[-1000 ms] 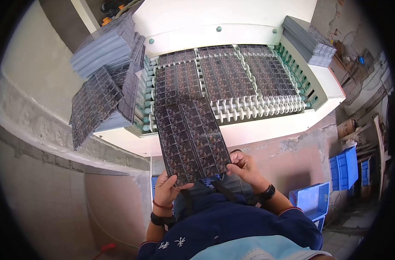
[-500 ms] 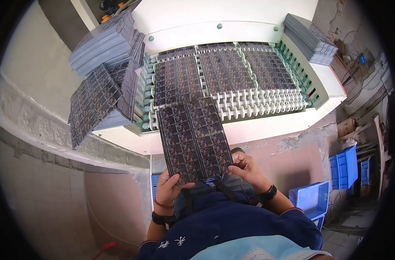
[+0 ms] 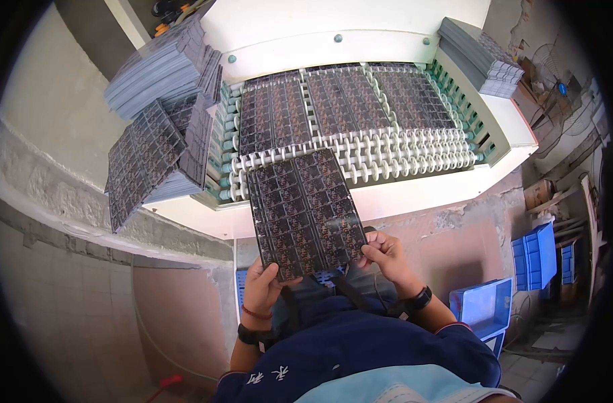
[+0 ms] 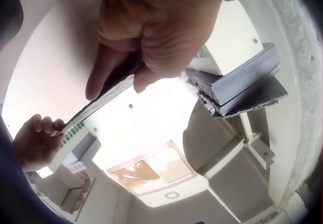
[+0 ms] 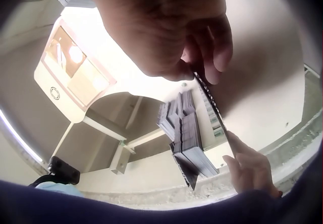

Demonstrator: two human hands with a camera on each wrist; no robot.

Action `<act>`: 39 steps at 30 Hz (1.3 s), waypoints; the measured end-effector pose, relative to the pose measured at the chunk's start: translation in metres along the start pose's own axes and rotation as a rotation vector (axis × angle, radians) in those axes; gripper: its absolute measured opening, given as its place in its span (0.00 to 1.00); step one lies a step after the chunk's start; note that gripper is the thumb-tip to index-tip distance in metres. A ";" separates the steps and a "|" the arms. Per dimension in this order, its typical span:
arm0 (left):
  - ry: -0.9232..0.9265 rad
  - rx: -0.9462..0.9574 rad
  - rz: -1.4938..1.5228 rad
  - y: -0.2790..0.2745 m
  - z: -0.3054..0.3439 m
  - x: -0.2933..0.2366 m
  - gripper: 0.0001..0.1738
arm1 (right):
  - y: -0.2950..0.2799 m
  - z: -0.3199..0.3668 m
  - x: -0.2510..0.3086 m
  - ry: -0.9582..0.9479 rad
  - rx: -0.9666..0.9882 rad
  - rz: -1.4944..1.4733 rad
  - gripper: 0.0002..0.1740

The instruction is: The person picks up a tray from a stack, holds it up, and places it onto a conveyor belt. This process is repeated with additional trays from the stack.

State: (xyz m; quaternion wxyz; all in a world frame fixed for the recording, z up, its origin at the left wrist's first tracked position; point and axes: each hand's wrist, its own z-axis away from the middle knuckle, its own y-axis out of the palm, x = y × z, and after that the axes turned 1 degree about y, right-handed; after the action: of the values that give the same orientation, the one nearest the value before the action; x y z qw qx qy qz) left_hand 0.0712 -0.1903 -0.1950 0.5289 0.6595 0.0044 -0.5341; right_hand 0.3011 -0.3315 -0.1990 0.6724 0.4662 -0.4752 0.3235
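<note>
A dark circuit board panel [image 3: 306, 215], printed with a grid of small boards, is held by its near corners in front of the body. My left hand [image 3: 260, 285] pinches the near left corner, thumb on top. At the near right corner, my right hand [image 3: 385, 258] pinches the edge between thumb and fingers. The panel's far edge overlaps the front rollers [image 3: 407, 154] in the head view. Beyond, three similar panels [image 3: 346, 101] lie side by side on the roller conveyor. Edge-on, the held panel [image 5: 217, 110] spans both hands in the right wrist view.
A tall stack of panels [image 3: 158, 74] stands left of the rollers, with tilted panels [image 3: 145, 158] leaning before it. Another stack [image 3: 477, 60] sits on the machine's right side. Blue bins [image 3: 481, 309] are on the right, and a concrete wall ledge [image 3: 105, 208] runs along the left.
The panels on the conveyor have moved farther into the machine, baring more front rollers. The held panel and both hands have shifted slightly up in the head view.
</note>
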 end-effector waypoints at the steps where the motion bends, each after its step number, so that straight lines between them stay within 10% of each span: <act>1: 0.022 -0.006 0.025 -0.003 -0.002 0.003 0.17 | -0.002 0.000 0.003 0.014 -0.068 -0.059 0.08; 39: 0.020 -0.045 0.091 -0.045 -0.051 -0.040 0.20 | -0.168 0.039 0.046 -0.361 -0.828 -0.115 0.08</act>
State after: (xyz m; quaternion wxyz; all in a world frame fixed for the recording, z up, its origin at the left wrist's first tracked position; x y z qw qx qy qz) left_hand 0.0643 -0.1123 -0.2050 0.5674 0.6522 -0.0083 -0.5026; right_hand 0.4513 -0.4283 -0.2053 0.7257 0.2324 -0.6474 -0.0181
